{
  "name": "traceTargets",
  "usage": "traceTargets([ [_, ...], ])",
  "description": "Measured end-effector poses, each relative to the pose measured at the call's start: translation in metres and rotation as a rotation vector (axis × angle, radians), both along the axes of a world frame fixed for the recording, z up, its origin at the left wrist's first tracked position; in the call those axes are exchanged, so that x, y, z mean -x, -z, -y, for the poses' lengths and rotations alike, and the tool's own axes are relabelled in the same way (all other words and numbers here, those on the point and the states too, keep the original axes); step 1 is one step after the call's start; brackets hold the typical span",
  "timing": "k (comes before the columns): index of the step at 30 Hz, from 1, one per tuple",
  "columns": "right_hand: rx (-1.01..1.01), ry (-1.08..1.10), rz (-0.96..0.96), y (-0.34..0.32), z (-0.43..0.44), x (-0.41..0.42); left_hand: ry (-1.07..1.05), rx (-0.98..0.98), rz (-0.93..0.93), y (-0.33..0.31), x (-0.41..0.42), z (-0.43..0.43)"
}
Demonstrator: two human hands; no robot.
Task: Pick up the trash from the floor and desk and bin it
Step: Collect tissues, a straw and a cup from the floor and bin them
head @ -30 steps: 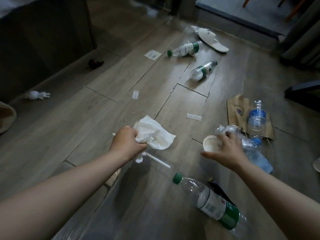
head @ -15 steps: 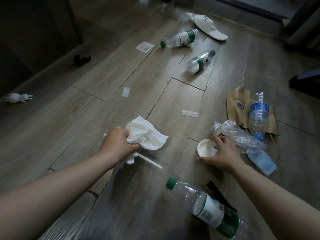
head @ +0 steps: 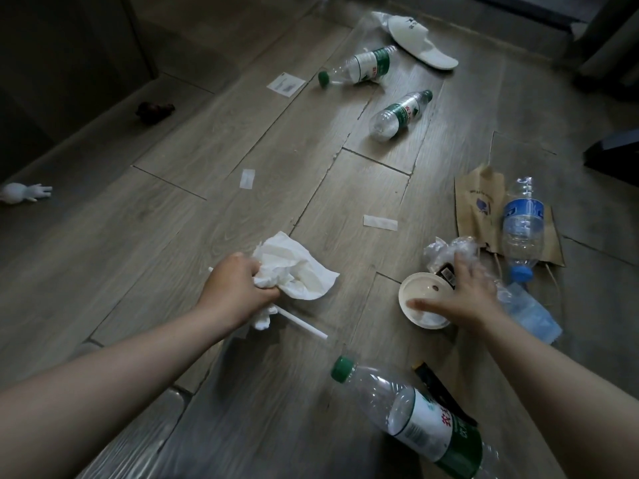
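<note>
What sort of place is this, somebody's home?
Most likely a room in a home or a hotel: a wood-plank floor, what looks like a white slipper lying loose, a small white toy figure, and a water bottle among scattered litter.

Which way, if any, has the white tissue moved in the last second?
No. The tissue, gripped by the left hand, keeps its place left of the nearer paper strip.

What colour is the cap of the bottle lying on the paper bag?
The cap is blue; the head view shows it.
</note>
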State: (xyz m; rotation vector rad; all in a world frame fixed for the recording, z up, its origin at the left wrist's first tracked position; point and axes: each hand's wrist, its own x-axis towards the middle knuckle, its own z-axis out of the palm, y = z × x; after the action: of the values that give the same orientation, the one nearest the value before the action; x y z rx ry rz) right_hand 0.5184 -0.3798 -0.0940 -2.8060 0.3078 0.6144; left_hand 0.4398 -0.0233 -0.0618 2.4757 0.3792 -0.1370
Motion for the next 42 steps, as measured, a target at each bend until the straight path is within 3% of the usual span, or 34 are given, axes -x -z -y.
traceTargets([
  [6, -0.111, -0.035, 0.148, 0.004, -0.024, 0.003, 0.009, -0.026, 0.007, 0.004, -0.001, -0.004],
  [13, -0.360, 0.143, 0.205, -0.002, -0.047, 0.010, 0.000, -0.015, 0.018, 0.000, 0.009, -0.016],
  [19, -0.370, 0.121, 0.300, -0.025, -0.076, 0.016, -0.029, 0.011, 0.039, -0.010, 0.022, -0.032],
  [29, -0.631, 0.047, 0.231, -0.072, -0.162, 0.039, -0.089, 0.030, 0.045, -0.049, 0.055, -0.095],
  [42, -0.665, -0.045, -0.029, -0.108, -0.281, 0.084, -0.285, 0.120, -0.012, -0.082, 0.116, -0.193],
])
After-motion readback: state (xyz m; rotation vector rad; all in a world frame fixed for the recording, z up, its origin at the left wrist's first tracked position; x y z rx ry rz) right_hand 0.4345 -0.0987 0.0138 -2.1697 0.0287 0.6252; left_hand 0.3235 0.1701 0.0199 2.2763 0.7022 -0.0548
